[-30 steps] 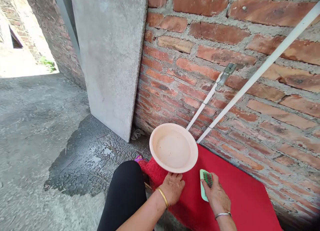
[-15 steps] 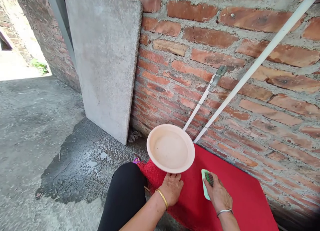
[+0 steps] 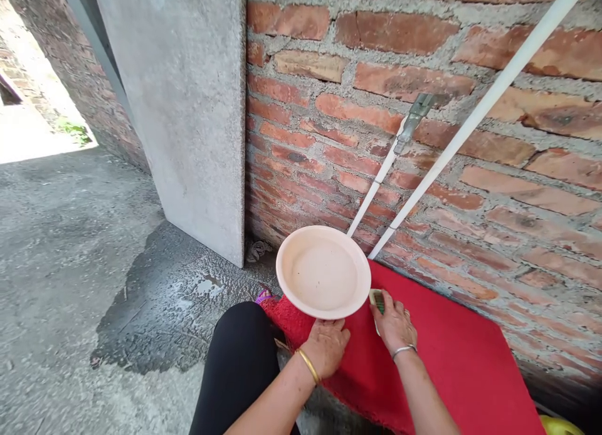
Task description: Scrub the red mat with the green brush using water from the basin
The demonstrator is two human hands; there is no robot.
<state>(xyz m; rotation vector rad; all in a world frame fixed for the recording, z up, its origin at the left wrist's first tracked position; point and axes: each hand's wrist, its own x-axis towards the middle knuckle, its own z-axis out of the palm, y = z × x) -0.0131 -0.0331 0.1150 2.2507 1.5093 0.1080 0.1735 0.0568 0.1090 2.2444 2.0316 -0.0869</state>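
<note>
A pale pink basin with specks on its bottom rests at the far left end of the red cloth. My left hand, a gold bangle at its wrist, grips the basin's near edge; its fingertips are hidden under the rim. In my right hand is a pale green scrub brush with dark green bristles, held tilted just right of the basin. My fingers wrap round the brush and hide much of it.
Red cloth covers the surface beside a brick wall. White pipes run up that wall. A grey slab leans at the left, above wet concrete floor. My black-clad knee is left of the cloth.
My right hand has carried the brush left and away from me, close to the basin, and turned it more on edge. The left hand stays at the basin's rim. The view has shifted slightly.
</note>
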